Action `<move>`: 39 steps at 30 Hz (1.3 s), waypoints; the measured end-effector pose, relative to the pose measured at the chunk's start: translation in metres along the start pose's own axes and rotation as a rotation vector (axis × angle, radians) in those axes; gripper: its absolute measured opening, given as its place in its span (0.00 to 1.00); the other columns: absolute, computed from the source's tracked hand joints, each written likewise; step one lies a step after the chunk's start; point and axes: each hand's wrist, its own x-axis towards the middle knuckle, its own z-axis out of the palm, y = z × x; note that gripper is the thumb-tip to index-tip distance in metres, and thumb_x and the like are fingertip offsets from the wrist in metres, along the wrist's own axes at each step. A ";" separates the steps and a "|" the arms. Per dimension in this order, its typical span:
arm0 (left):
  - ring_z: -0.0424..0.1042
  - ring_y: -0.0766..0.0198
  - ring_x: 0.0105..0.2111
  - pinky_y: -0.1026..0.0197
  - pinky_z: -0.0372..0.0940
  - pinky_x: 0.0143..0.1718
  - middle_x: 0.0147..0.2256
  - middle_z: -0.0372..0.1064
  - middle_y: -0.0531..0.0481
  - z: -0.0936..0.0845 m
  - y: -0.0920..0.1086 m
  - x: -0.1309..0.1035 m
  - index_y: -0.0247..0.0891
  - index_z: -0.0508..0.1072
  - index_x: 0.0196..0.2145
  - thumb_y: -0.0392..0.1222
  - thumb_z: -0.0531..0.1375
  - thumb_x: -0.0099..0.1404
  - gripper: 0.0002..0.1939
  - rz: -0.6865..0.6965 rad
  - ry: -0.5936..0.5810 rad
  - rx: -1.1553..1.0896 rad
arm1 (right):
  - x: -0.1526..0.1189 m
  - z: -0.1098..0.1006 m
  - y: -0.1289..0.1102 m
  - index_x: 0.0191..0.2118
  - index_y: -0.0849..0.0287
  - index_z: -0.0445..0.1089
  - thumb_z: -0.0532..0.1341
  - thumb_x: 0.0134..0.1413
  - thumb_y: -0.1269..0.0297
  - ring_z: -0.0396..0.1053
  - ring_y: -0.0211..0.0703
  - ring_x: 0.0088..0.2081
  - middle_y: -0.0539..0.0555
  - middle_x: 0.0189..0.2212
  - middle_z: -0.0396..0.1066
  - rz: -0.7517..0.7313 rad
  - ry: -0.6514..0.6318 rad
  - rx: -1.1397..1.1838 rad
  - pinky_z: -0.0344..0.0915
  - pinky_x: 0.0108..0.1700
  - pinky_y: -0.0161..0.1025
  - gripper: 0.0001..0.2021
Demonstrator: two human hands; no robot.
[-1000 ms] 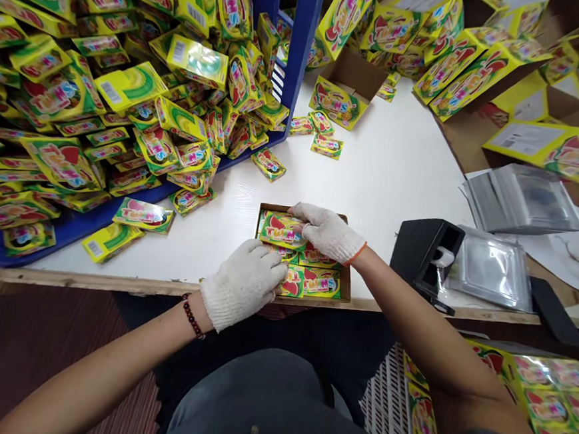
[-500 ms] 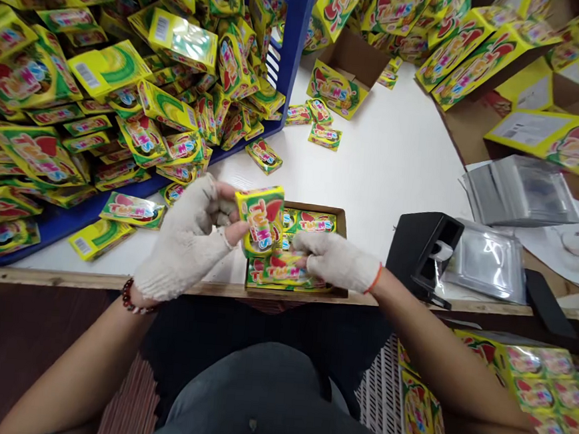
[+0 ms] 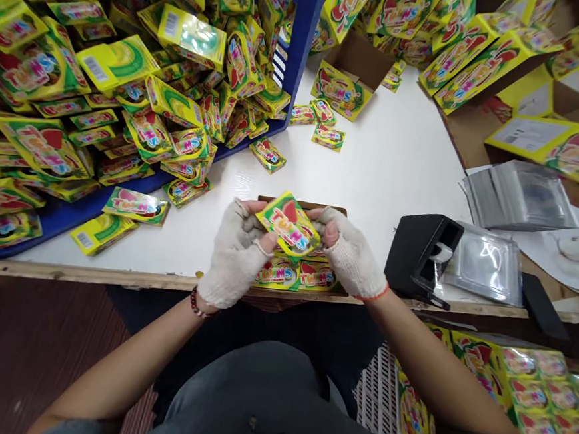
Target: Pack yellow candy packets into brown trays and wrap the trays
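Both my hands wear white knitted gloves with bare fingertips. A small yellow-green candy box [image 3: 289, 225] with a watermelon print is held tilted between them. My left hand [image 3: 236, 253] pinches its left side with thumb and fingers. On the other side, my right hand [image 3: 351, 254] has its fingers closed at the right edge of the same box. Just beneath lies an open display carton [image 3: 267, 200], its rim partly covered by my hands. Several like boxes [image 3: 318, 275] lie in rows inside it, near the table's front edge.
A blue crate [image 3: 302, 51] heaped with candy boxes [image 3: 126, 64] fills the left. Loose boxes [image 3: 267, 154] lie beside it. An open carton [image 3: 344, 87] stands at the back. To the right are a black tape dispenser [image 3: 414, 253] and stacked clear plastic covers [image 3: 526, 195].
My left hand has moved right with the candy box, now turned and over the carton. My right hand has risen from the boxes in the carton to the held box.
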 end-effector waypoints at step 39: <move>0.74 0.56 0.48 0.52 0.68 0.52 0.47 0.75 0.43 0.034 0.012 0.014 0.37 0.73 0.46 0.43 0.57 0.69 0.11 0.177 -0.500 0.636 | -0.014 -0.040 -0.022 0.42 0.56 0.67 0.61 0.54 0.68 0.68 0.48 0.43 0.55 0.40 0.69 -0.434 0.049 -0.411 0.67 0.46 0.47 0.09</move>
